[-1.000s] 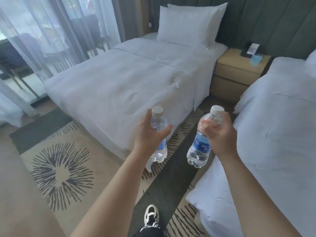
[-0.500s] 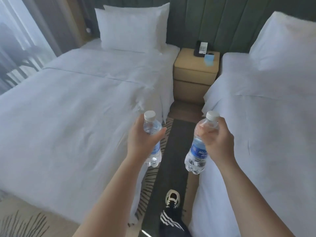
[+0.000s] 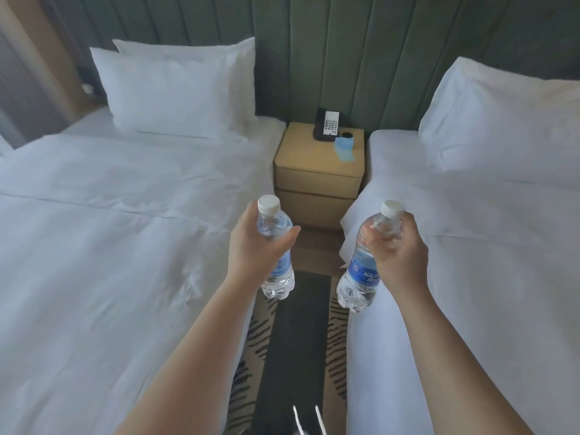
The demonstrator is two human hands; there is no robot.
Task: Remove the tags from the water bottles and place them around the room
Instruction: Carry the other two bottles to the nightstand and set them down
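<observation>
Left hand [image 3: 255,243] is wrapping its fingers and thumb round the upper body of one water bottle [image 3: 276,249], carrying it upright in the air over the inner edge of the left bed [image 3: 110,230]. Right hand [image 3: 397,252] is clamping round the shoulder and neck of the second water bottle [image 3: 361,271], which is tilting, cap [image 3: 392,208] leaning right and base swinging toward the aisle, beside the inner edge of the right bed [image 3: 470,246]. Neither bottle is resting on anything. Both are hanging in the narrow aisle over the patterned carpet [image 3: 295,340], well short of the nightstand [image 3: 318,171] that is standing between the two beds against the green padded headboard wall [image 3: 345,58].

Gripping high is leaving the bases free, which is probably suiting a set-down on a flat top; judging from the line of travel, the nightstand is looking like the likely place. No tag is showing on either neck, though the hands are covering much of both.

On the right bottle a blue label [image 3: 364,271] is showing white letters "AQU", the rest being hidden by the hand. The left bottle's blue label is too blurred to read. At the nightstand's back edge a black telephone [image 3: 326,128] is sitting with a white keypad card, its print too small to read, and a pale blue card [image 3: 343,149] is lying near the right edge. White pillows [image 3: 175,95] are leaning at each bed's head.
</observation>
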